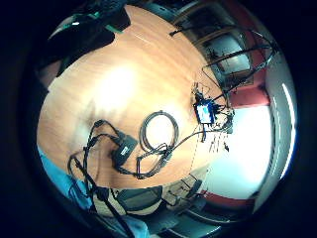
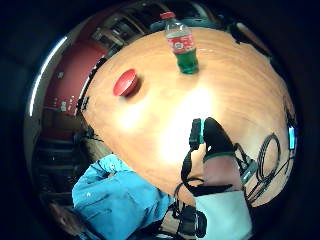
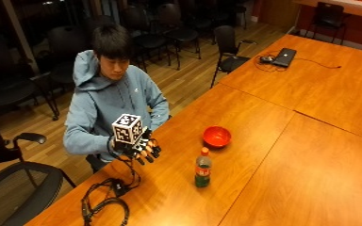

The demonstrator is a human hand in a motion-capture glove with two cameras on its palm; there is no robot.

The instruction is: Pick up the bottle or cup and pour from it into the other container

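1. A person in a light blue hooded top sits at a long wooden desk (image 3: 306, 155) of warm orange-brown boards with a smooth, glossy surface that reflects the ceiling light.
2. The gloved right hand (image 3: 138, 149) is raised above the near edge of the desk, in front of the person's chest. Its fingers (image 3: 148, 151) are spread and only slightly bent, and they hold nothing.
3. The bottle (image 3: 202, 168) stands upright on the desk, well apart from the hand. It is clear plastic with a red cap and a red label band; the liquid in its lower part looks green. White writing on the label is too small to read.
4. The bowl (image 3: 217, 136) is round, shallow and glossy red. It sits on the desk just beyond the bottle, near it but not touching.
5. In the thumb side palm view the bottle (image 2: 182, 44) and the bowl (image 2: 125, 82) both stand far across the desk from the palm.
6. A tangle of black cables (image 3: 105, 202) with a small black box lies on the desk near the person; one cable is wound into a neat round coil (image 1: 158, 130).
7. A closed dark laptop (image 3: 284, 56) rests on the far desk, a thin cable trailing from it.
8. Dark office chairs (image 3: 231, 47) stand on the wood-plank floor behind.
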